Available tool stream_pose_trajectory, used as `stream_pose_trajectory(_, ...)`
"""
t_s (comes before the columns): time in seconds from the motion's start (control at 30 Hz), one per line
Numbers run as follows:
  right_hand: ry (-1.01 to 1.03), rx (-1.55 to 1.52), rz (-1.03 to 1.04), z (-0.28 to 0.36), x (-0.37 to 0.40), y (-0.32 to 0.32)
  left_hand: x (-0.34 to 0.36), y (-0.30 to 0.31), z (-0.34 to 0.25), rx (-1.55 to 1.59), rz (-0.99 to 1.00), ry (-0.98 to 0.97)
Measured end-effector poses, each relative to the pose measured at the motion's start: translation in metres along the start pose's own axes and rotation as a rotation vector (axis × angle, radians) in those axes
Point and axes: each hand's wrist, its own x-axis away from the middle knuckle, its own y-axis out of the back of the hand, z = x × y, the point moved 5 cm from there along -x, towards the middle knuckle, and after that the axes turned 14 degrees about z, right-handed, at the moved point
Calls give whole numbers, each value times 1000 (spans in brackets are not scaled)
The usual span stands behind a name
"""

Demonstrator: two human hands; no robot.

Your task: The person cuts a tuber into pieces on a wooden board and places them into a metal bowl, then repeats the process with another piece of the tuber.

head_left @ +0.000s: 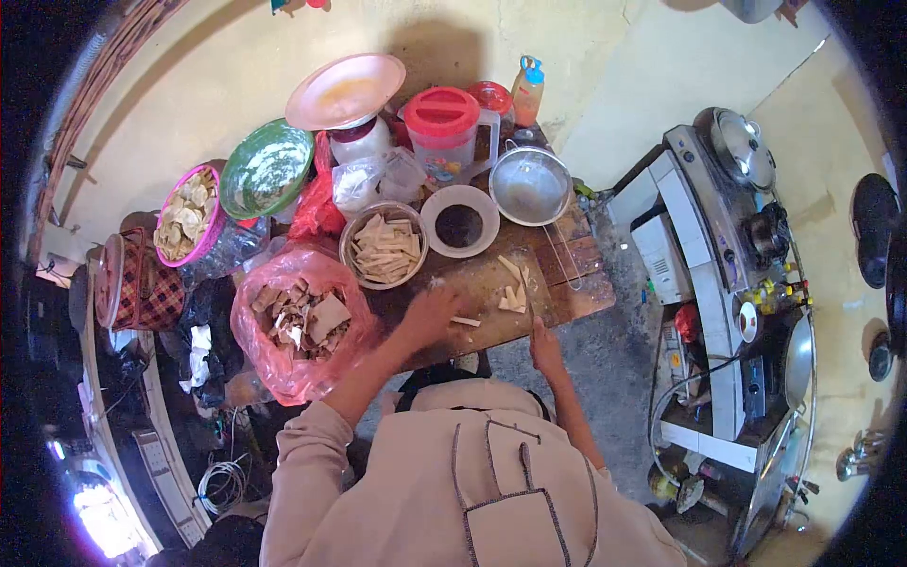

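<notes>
My right hand is closed around the handle of a knife, its blade pointing away from me over the cutting board. Beside the blade lie several pale cut sticks of what looks like a root vegetable. My left hand is over the left side of the board, its fingers smeared by motion, so I cannot make out whether they hold anything. A single pale stick lies just right of it. Beyond that hand stands a bowl filled with similar sticks.
At left, a pink plastic bag holds brown peelings. Behind the board are a bowl of dark liquid, a strainer and a red-lidded pitcher. Farther left stand a green basin and a pink basket. A stove is at right.
</notes>
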Motion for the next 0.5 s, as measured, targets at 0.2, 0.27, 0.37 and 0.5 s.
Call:
stream_pose_trajectory(0.2,-73,16,21,2,3,0,-1,-39,0,-256,-121,-11)
stream_pose_trajectory(0.27,76,11,11,2,3,-3,-10,-53,8,-130,3,29)
stream_pose_trajectory(0.37,143,33,-23,21,9,1,-11,-12,-6,107,162,153)
stream_pose_trajectory(0.5,54,-45,-7,31,12,6,-8,26,28,213,163,547)
